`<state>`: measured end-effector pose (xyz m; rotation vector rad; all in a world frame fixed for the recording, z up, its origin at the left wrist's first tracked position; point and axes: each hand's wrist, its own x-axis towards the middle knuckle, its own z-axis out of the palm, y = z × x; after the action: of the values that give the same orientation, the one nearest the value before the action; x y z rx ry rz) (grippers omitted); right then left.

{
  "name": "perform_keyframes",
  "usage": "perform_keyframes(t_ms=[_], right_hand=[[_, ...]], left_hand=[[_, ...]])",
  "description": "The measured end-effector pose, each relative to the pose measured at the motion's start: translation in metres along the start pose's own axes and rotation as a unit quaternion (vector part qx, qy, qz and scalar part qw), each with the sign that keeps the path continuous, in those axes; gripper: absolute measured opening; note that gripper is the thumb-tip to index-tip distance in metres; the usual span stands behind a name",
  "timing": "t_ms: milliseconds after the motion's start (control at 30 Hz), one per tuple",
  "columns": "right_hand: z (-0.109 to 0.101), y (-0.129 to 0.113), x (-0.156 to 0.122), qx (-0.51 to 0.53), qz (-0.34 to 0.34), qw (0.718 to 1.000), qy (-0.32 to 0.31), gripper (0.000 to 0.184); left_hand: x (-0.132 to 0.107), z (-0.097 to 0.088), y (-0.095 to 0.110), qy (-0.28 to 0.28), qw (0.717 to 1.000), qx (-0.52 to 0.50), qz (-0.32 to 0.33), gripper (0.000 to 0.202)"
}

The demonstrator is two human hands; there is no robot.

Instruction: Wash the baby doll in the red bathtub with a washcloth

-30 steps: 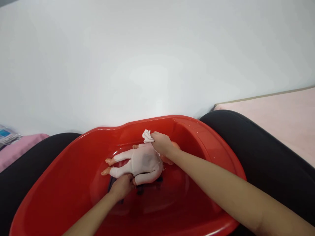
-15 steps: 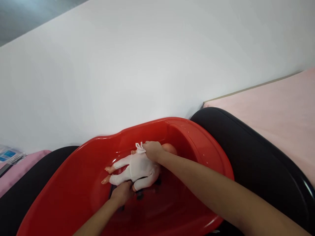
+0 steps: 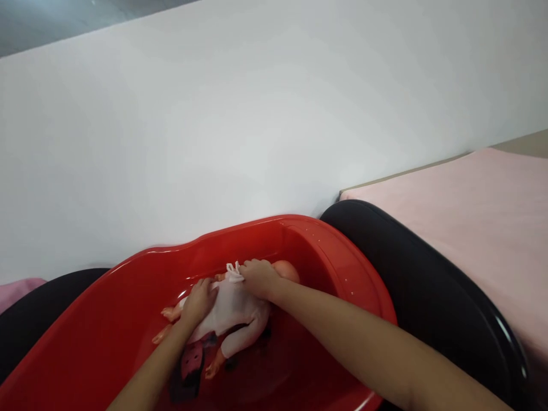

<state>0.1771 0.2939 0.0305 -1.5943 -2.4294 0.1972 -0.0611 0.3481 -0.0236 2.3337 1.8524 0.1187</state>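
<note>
Head view: the left hand has shifted onto the doll's hips, grip unclear, leaving its near arm free; the right hand clutches white cloth.

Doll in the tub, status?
Right hand holding white cloth over doll. Left hand on its lower body. Doll lying in red tub. Right wrist partly hides head.

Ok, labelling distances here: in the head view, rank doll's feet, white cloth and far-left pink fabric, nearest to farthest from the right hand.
1. White cloth: in the right hand
2. Doll's feet: leftward, inside the red tub
3. Pink fabric: outside the tub, far left
</note>
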Motion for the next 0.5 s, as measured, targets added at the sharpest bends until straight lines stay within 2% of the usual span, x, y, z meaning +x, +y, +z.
perform_keyframes(t_ms=[167,400,500], right_hand=[[-0.003,-0.001,0.002,0.002,0.004,1.000,-0.015,0.027],[0.001,0.005,0.005,0.016,0.053,0.997,-0.048,0.023],[0.000,0.006,0.004,0.007,0.053,0.997,-0.054,0.023]], left_hand=[[0.010,0.023,-0.008,-0.014,0.997,0.008,-0.075,0.044],[0.026,0.032,-0.004,-0.047,0.995,-0.075,-0.045,0.051],[0.033,0.037,-0.007,-0.054,0.992,-0.105,-0.040,0.048]])
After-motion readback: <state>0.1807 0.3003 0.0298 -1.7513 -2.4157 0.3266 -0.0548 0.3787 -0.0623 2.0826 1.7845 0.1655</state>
